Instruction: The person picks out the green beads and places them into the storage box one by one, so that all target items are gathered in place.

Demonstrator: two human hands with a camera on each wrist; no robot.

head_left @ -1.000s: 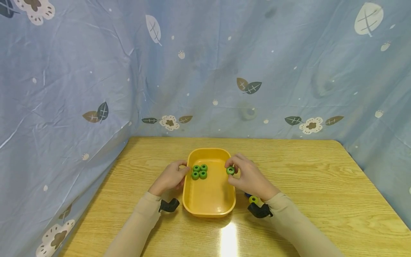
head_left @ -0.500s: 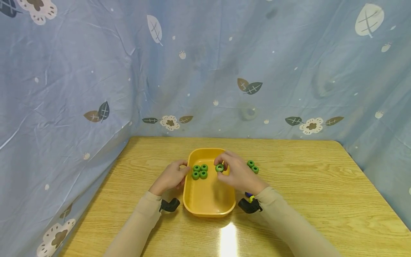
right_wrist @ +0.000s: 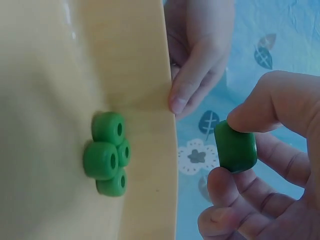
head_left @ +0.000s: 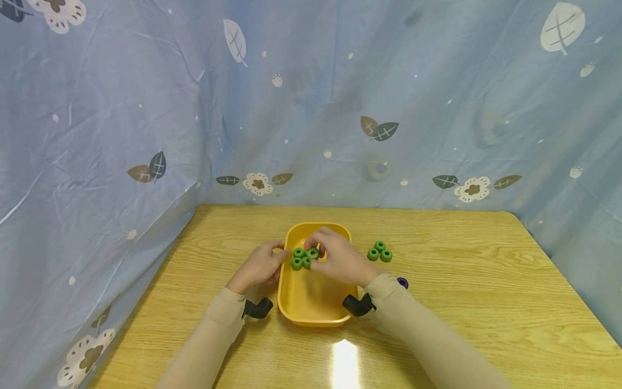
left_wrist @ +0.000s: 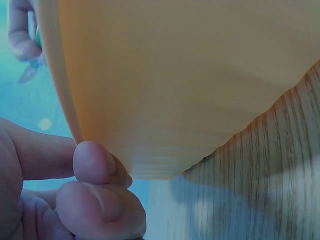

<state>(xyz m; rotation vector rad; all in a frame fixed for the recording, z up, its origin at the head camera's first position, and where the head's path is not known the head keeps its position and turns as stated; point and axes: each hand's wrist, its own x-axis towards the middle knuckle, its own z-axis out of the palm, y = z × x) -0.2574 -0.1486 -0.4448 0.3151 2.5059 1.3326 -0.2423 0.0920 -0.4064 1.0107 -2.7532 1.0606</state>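
A yellow plastic tub [head_left: 315,302] stands on the table, with several green beads [head_left: 297,263] grouped inside near its left wall. My left hand [head_left: 258,265] grips the tub's left rim, thumb over the edge and fingers outside; the left wrist view shows its fingertips [left_wrist: 95,162] against the tub's outer wall. Over the tub, my right hand [head_left: 340,260] pinches another green bead [right_wrist: 236,147] between thumb and fingers. In the right wrist view this bead is apart from the clustered beads [right_wrist: 101,160] below.
Three more green beads [head_left: 380,252] sit close together on the table right of the tub. A purple bead [head_left: 402,282] lies nearer, partly hidden by my right sleeve [head_left: 413,319]. A patterned blue cloth [head_left: 311,108] hangs behind the wooden table [head_left: 476,270].
My right hand has carried the green bead leftward from the tub's right rim to above the grouped beads. The green beads on the table have come into view. My left hand stays on the rim.
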